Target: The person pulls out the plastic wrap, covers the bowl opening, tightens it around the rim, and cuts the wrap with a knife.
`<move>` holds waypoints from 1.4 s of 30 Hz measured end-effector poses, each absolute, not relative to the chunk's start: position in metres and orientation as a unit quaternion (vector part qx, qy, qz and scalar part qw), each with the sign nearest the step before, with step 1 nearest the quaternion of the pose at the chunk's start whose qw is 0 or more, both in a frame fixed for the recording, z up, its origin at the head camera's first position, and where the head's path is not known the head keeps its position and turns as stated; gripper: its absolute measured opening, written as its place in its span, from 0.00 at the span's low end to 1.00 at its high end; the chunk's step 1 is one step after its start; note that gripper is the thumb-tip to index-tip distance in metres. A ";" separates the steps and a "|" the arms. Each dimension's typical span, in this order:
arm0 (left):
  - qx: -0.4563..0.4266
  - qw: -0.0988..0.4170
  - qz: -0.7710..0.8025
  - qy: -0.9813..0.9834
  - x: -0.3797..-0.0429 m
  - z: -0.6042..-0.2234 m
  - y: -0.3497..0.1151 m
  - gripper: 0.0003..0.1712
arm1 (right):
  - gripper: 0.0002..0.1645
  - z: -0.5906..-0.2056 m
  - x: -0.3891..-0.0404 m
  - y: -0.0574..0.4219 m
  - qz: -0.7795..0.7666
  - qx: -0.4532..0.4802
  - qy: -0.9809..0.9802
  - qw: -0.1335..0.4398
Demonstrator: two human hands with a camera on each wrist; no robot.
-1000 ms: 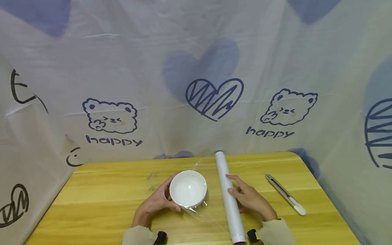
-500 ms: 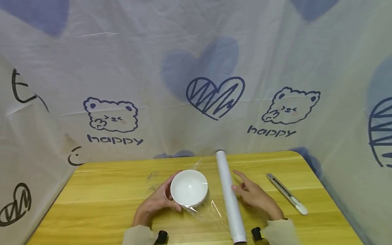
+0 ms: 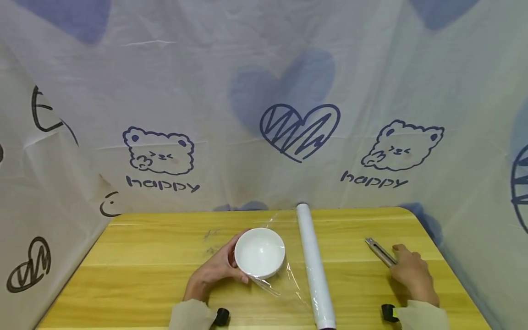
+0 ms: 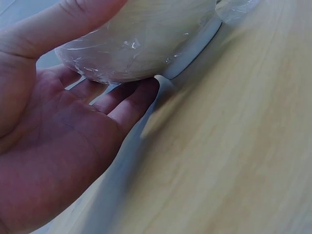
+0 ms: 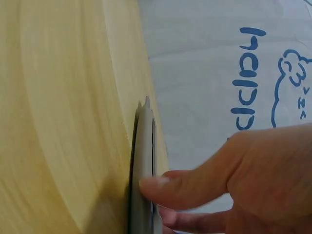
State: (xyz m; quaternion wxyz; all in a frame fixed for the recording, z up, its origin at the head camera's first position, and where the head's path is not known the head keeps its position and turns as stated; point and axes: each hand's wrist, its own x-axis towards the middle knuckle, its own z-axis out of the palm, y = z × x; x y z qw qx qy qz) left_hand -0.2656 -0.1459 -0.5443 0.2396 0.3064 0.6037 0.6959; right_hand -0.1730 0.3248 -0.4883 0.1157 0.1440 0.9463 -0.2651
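Note:
A white bowl (image 3: 260,253) stands near the middle of the wooden table, its side wrapped in wrinkled cling film (image 4: 131,46). My left hand (image 3: 218,268) holds the bowl from the left, thumb at the front and fingers round the far side. From the bowl, a clear sheet stretches right to a roll of cling film (image 3: 315,266) lying lengthwise. Over on the right, my right hand (image 3: 414,275) pinches a grey utility knife (image 3: 381,252) that lies along the tabletop. The thumb (image 5: 170,187) presses its near side, and the knife's rear end is hidden under the hand.
The yellow wooden table (image 3: 144,270) ends at a pale cloth curtain (image 3: 231,174) printed with hearts and bears. More cloth hangs at the left and right. Black camera mounts (image 3: 222,316) sit at both wrists.
My right hand has left the cling film roll, moved right and taken hold of the utility knife. The left hand stays on the bowl. The head view has shifted slightly.

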 end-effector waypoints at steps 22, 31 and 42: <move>0.286 0.249 0.698 0.607 -0.265 -0.543 -0.145 0.72 | 0.34 -0.489 -0.171 0.324 -0.547 0.089 0.828 0.090; 0.289 0.250 0.701 0.601 -0.265 -0.546 -0.146 0.71 | 0.40 -0.485 -0.172 0.322 -0.604 0.005 0.790 0.106; 0.298 0.247 0.700 0.600 -0.265 -0.547 -0.145 0.69 | 0.25 -0.488 -0.173 0.320 -0.576 0.031 0.812 0.091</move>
